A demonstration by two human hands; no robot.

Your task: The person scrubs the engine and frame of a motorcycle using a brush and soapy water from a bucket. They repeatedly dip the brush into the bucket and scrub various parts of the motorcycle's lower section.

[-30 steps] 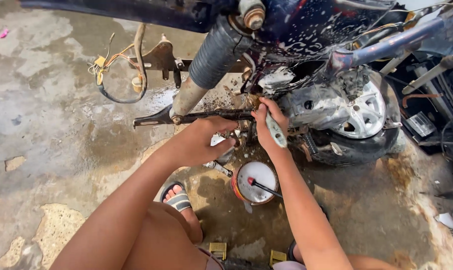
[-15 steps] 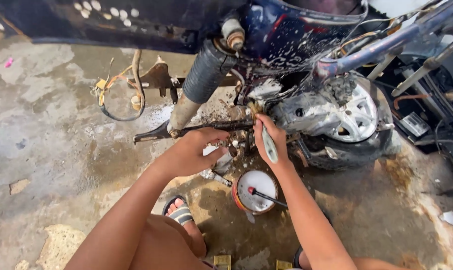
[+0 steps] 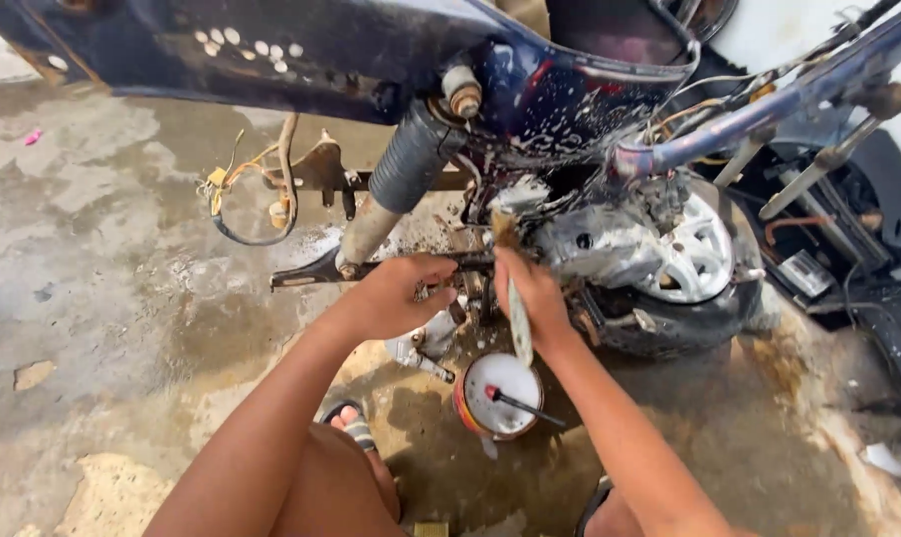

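2 hands (image 3: 470,293) on frame; 1 brush (image 3: 516,308), 1 can (image 3: 498,396).

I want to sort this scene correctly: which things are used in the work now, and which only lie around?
In use: left hand on the metal bar; right hand holding a brush; the can below.
Lying about: loose wires, pink scrap, wheel.

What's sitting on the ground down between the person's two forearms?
In the head view, a small round can of white liquid stands on the wet concrete between the forearms, a thin stick resting in it. A sandalled foot lies left of it.
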